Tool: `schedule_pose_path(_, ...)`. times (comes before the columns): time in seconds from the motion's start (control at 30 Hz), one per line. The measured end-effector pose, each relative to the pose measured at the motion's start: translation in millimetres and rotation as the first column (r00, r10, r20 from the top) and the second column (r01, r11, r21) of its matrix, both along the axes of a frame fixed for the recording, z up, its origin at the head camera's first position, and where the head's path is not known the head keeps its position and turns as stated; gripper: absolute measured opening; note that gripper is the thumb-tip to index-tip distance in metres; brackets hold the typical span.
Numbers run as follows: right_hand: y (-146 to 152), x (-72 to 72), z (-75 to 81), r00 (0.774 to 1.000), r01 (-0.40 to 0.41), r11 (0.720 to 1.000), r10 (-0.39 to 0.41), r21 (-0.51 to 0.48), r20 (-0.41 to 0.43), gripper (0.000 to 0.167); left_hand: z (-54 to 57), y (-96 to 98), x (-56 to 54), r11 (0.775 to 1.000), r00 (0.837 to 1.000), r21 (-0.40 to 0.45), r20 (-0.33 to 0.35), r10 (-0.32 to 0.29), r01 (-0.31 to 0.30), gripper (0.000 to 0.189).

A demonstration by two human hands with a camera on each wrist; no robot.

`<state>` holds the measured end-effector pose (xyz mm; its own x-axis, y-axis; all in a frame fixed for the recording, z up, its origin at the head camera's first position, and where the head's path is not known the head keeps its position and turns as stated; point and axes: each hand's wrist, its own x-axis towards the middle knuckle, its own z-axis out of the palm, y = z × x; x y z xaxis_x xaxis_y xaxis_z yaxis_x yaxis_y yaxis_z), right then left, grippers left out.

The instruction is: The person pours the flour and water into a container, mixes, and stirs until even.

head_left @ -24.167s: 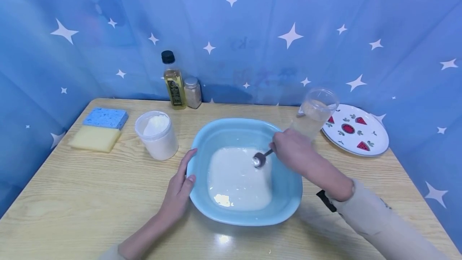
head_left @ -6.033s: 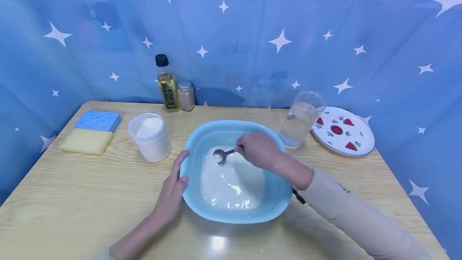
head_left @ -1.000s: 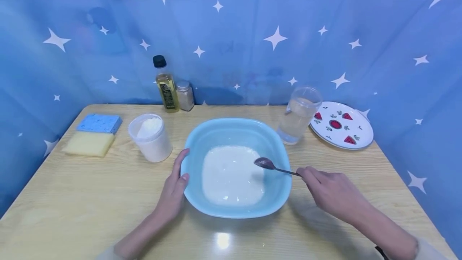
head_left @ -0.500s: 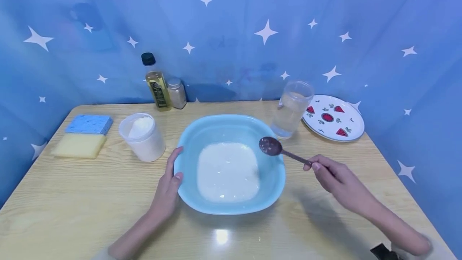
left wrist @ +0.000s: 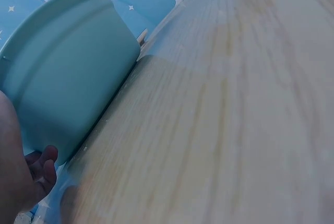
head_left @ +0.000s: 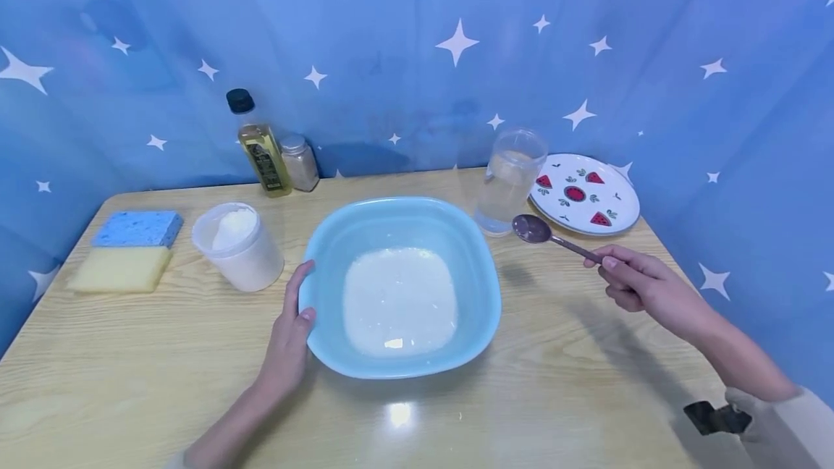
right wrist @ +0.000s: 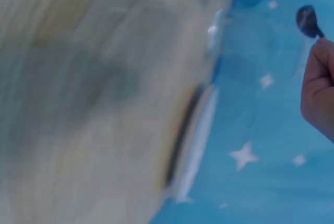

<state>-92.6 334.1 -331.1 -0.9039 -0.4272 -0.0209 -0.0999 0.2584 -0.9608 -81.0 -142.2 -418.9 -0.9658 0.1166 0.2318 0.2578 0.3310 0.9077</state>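
My left hand (head_left: 284, 349) holds the left side of a light blue plastic basin (head_left: 476, 273), thumb and index finger at the rim. In the left wrist view its other fingers (left wrist: 48, 174) curl against the outer wall, low down. White milky liquid (head_left: 399, 299) lies in the basin. My right hand (head_left: 654, 294) pinches the handle of a dark brown spoon (head_left: 532, 229) to the right of the basin. The spoon is up above the table, its bowl overlapping the plate's near left edge in the head view. The right wrist view shows the spoon (right wrist: 308, 22) against the curtain.
A clear cup of water (head_left: 504, 190) stands behind the basin's right corner, beside a white watermelon-patterned plate (head_left: 619, 201). Left of the basin is a tub of white powder (head_left: 247, 259). Blue sponge (head_left: 138, 229), yellow sponge (head_left: 120, 270), oil bottle (head_left: 263, 158) and shaker jar (head_left: 300, 165) stand behind.
Earlier the spoon was in the white liquid. Over the last second my right hand has lifted it out, past the basin's right rim toward the plate. The left hand keeps its hold.
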Motion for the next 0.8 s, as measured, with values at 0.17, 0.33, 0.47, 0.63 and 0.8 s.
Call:
schedule_pose_path(0.17,15,-16.1,-16.3,0.988,-0.037,0.998,0.044,-0.048,0.151,0.029,-0.4,-1.2,1.8,1.000,1.000,-0.002,-0.003,0.006,-0.006,0.051)
schedule_pose_path(0.33,19,-31.9,-26.5,0.971,-0.111,0.992,0.095,0.060,0.220,0.029,-2.3,-0.7,4.0,1.000,1.000,0.011,-0.001,0.003,-0.003,0.051)
schedule_pose_path(0.47,17,-44.7,-34.9,0.961,-0.165,0.982,0.139,0.090,0.240,0.033,-2.7,-0.2,5.2,1.000,1.000,0.013,0.006,0.021,-0.021,0.051)
schedule_pose_path(0.63,16,-53.9,-45.6,0.947,-0.203,0.973,0.167,0.108,0.276,0.033,-4.3,2.7,6.9,0.999,0.998,-0.008,0.035,0.044,-0.044,0.054)
schedule_pose_path(0.8,15,-63.3,-51.0,0.954,-0.193,0.961,0.137,0.198,0.267,0.033,-3.7,5.9,3.6,0.999,0.998,-0.005,0.044,0.042,-0.041,0.059)
